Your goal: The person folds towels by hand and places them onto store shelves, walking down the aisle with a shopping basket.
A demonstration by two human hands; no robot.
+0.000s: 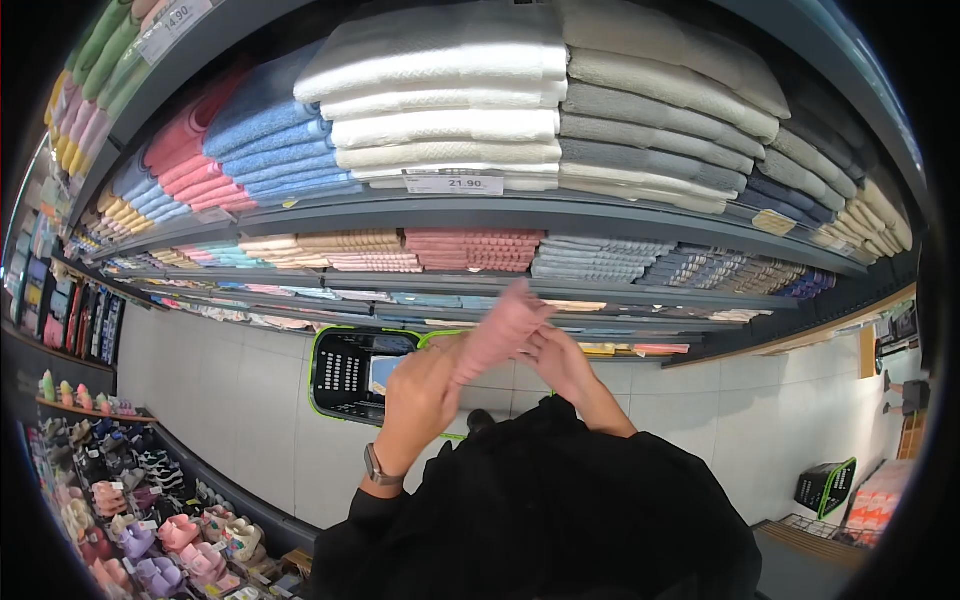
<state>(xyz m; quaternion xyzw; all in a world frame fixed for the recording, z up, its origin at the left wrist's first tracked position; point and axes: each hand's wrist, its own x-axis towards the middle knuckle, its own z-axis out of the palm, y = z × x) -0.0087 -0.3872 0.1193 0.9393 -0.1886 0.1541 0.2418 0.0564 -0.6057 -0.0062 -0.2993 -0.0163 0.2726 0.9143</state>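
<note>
A pink folded towel (497, 335) is held up in front of my body, below the lower shelves. My left hand (420, 388), with a watch on its wrist, is closed around the towel's lower left end. At the towel's right edge, the fingers of my right hand (562, 365) are bent and pinch the cloth, partly hidden behind it. A black shopping basket (345, 372) with a green rim stands on the floor behind my left hand. Something white and blue (382, 372) lies in it.
Stacked white towels (440, 125), grey towels (650, 135) and blue towels (270, 150) fill the upper shelf, above a price tag (453, 184). Pink towels (470, 248) lie one shelf lower. Shoes (180, 535) are displayed at lower left. Another basket (825, 487) stands at right.
</note>
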